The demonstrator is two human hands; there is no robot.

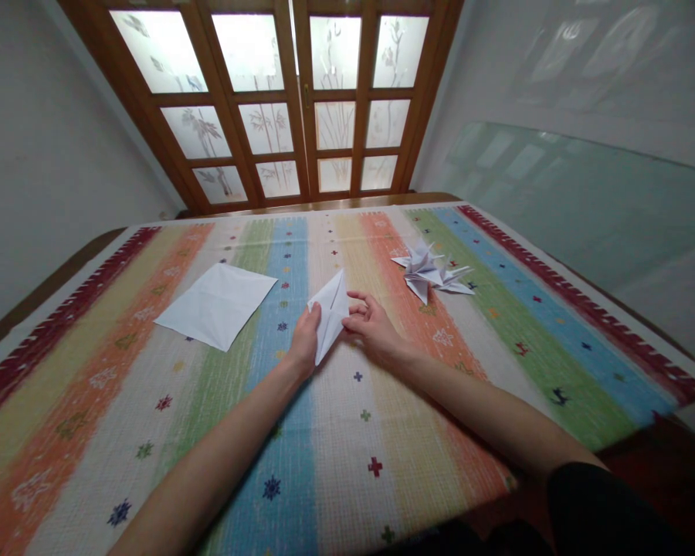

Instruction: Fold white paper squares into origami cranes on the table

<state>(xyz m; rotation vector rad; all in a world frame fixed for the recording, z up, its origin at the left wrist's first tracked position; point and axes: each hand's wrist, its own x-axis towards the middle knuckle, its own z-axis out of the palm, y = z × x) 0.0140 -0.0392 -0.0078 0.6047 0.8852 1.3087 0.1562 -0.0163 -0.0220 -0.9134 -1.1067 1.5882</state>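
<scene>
While the left hand [306, 341] grips the folded paper [330, 316] from its left side, the right hand [376, 328] is at its right edge. The left thumb presses flat on the near face, with the other fingers tucked behind and mostly out of sight, so the paper is pinched between them. The right fingers are bent and slightly parted, their tips close against the edge; whether they pinch it or only touch it, I cannot tell. The folded paper is a white, pointed diamond, tilted, with a thin slit running down from its upper tip, and it is held over the middle of the tabletop [113, 236]. Left of the folded paper, well apart from it, a white sheet [217, 305] lies flat, faint creases crossing it. To the right of the folded paper and farther back, a cluster of white paper cranes [432, 270] rests with wings and points overlapping; their number is hard to make out. Under the folded paper spreads a striped cloth [208, 432] with small printed motifs. Beyond the folded paper, past the far edge, stand wooden doors [303, 131] with frosted panes.
</scene>
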